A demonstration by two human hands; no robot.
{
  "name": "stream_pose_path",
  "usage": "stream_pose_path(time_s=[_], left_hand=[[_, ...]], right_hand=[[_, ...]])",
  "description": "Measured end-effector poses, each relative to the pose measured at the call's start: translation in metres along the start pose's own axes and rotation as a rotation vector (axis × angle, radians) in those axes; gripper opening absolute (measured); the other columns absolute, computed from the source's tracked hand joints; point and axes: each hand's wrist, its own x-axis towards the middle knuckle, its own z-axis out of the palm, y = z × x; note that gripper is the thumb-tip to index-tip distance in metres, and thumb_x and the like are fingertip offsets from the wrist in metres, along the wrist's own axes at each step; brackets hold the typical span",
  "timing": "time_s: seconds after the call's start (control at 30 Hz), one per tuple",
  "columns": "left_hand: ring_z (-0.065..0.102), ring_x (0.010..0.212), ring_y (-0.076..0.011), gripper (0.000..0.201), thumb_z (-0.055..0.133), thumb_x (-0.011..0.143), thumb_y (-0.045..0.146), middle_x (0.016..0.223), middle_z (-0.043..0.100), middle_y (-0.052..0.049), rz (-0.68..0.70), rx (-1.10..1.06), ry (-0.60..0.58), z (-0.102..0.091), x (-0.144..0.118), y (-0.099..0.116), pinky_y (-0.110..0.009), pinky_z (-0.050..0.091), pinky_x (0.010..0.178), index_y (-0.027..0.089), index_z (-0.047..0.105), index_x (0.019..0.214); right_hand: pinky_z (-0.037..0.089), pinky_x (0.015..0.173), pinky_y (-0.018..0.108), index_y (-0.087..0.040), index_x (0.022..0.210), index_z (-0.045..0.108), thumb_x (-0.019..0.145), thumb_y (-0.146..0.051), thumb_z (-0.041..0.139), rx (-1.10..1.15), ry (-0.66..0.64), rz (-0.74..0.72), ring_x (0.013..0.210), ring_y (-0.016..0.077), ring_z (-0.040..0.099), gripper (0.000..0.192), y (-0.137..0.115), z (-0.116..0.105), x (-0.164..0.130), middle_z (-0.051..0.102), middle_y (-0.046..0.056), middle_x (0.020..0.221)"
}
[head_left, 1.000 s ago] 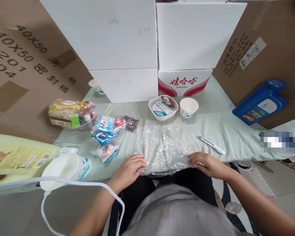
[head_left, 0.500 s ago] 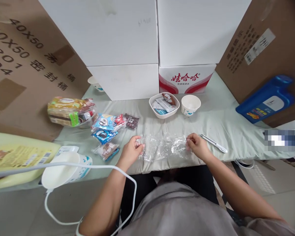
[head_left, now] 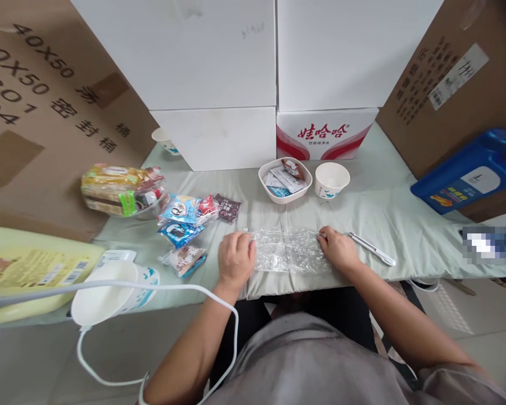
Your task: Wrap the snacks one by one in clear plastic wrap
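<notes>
A crinkled clear plastic bag (head_left: 287,251), folded over, lies flat on the pale green cloth of the table (head_left: 388,208) in front of me. My left hand (head_left: 236,259) presses palm down on its left end. My right hand (head_left: 339,250) rests on its right end with fingers curled on the edge. A white pen-like tool (head_left: 371,249) lies just right of my right hand.
A white bowl of sachets (head_left: 285,179) and a paper cup (head_left: 331,180) stand behind the bag. Snack packets (head_left: 183,216) and a wrapped bundle (head_left: 120,190) lie to the left. White boxes (head_left: 219,84), brown cartons, a blue jug (head_left: 466,174), a white cup (head_left: 109,287) and a cable surround.
The plastic bag went from spread out at the table edge to folded away from me into a narrower strip. Both hands moved forward and now press it flat.
</notes>
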Motion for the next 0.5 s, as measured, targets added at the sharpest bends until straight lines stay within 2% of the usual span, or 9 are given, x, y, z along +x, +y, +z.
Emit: stream_pose_path(time_s=[0.07, 0.13, 0.2, 0.27, 0.3, 0.37, 0.4, 0.47, 0.5], left_hand=[[0.051, 0.123, -0.0287, 0.032, 0.05, 0.091, 0.034, 0.123, 0.061, -0.013, 0.202, -0.055, -0.177, 0.003, -0.003, 0.007, -0.046, 0.037, 0.106, 0.02, 0.062, 0.118], [0.034, 0.139, -0.0307, 0.047, 0.052, 0.091, 0.041, 0.142, 0.049, -0.01, 0.319, -0.053, -0.348, 0.007, -0.008, 0.011, -0.052, 0.025, 0.114, 0.025, 0.052, 0.134], [0.021, 0.145, -0.0318, 0.058, 0.051, 0.091, 0.045, 0.153, 0.037, -0.009, 0.334, -0.023, -0.432, 0.01, -0.013, 0.01, -0.057, 0.017, 0.116, 0.026, 0.04, 0.144], [0.017, 0.147, -0.0312, 0.06, 0.049, 0.092, 0.046, 0.156, 0.032, -0.008, 0.326, -0.008, -0.458, 0.013, -0.016, 0.009, -0.057, 0.014, 0.117, 0.026, 0.036, 0.147], [0.016, 0.147, -0.0311, 0.06, 0.048, 0.092, 0.046, 0.157, 0.03, -0.008, 0.323, -0.006, -0.461, 0.014, -0.016, 0.01, -0.057, 0.013, 0.117, 0.026, 0.035, 0.147], [0.017, 0.147, -0.0314, 0.06, 0.048, 0.092, 0.047, 0.157, 0.03, -0.007, 0.315, -0.009, -0.457, 0.016, -0.016, 0.012, -0.057, 0.012, 0.117, 0.027, 0.035, 0.147], [0.018, 0.147, -0.0315, 0.06, 0.049, 0.092, 0.048, 0.156, 0.031, -0.007, 0.31, -0.011, -0.455, 0.016, -0.015, 0.013, -0.057, 0.012, 0.117, 0.028, 0.036, 0.147], [0.019, 0.146, -0.0314, 0.06, 0.05, 0.091, 0.048, 0.156, 0.031, -0.007, 0.3, -0.007, -0.456, 0.016, -0.014, 0.011, -0.057, 0.013, 0.117, 0.029, 0.036, 0.146], [0.019, 0.147, -0.0313, 0.06, 0.049, 0.091, 0.049, 0.156, 0.031, -0.007, 0.293, 0.003, -0.46, 0.015, -0.014, 0.007, -0.057, 0.013, 0.117, 0.029, 0.036, 0.147]], right_hand=[[0.042, 0.063, 0.029, -0.02, 0.11, 0.058, 0.097, -0.033, 0.042, -0.018, -0.004, -0.02, 0.081, 0.0232, 0.069, 0.024, 0.008, -0.002, 0.001, 0.072, 0.009, 0.1], [0.044, 0.065, 0.03, -0.019, 0.114, 0.058, 0.097, -0.033, 0.043, -0.047, 0.018, -0.01, 0.081, 0.0233, 0.068, 0.027, 0.022, -0.007, 0.003, 0.071, 0.01, 0.103], [0.046, 0.068, 0.033, -0.018, 0.115, 0.059, 0.096, -0.031, 0.044, -0.078, 0.076, 0.042, 0.081, 0.0244, 0.067, 0.028, 0.036, -0.017, 0.003, 0.071, 0.012, 0.101], [0.047, 0.075, 0.037, -0.015, 0.112, 0.062, 0.095, -0.031, 0.044, -0.088, 0.172, 0.047, 0.086, 0.0269, 0.066, 0.029, 0.041, -0.028, 0.0, 0.07, 0.014, 0.099], [0.047, 0.08, 0.039, -0.014, 0.11, 0.063, 0.095, -0.031, 0.044, -0.076, 0.222, 0.002, 0.091, 0.028, 0.065, 0.03, 0.038, -0.031, -0.003, 0.07, 0.015, 0.1], [0.043, 0.094, 0.042, -0.014, 0.112, 0.064, 0.096, -0.036, 0.044, -0.036, 0.277, -0.194, 0.108, 0.0294, 0.06, 0.034, 0.022, -0.031, -0.012, 0.067, 0.016, 0.112], [0.04, 0.1, 0.043, -0.015, 0.118, 0.062, 0.095, -0.04, 0.045, -0.016, 0.269, -0.323, 0.117, 0.0294, 0.055, 0.037, 0.011, -0.026, -0.018, 0.064, 0.016, 0.122], [0.03, 0.109, 0.049, -0.019, 0.134, 0.053, 0.092, -0.049, 0.05, -0.011, 0.173, -0.573, 0.133, 0.0308, 0.041, 0.052, -0.008, -0.011, -0.03, 0.051, 0.013, 0.141], [0.026, 0.112, 0.051, -0.02, 0.141, 0.046, 0.09, -0.054, 0.052, -0.016, 0.119, -0.653, 0.138, 0.0314, 0.035, 0.061, -0.013, -0.001, -0.036, 0.046, 0.012, 0.147]])
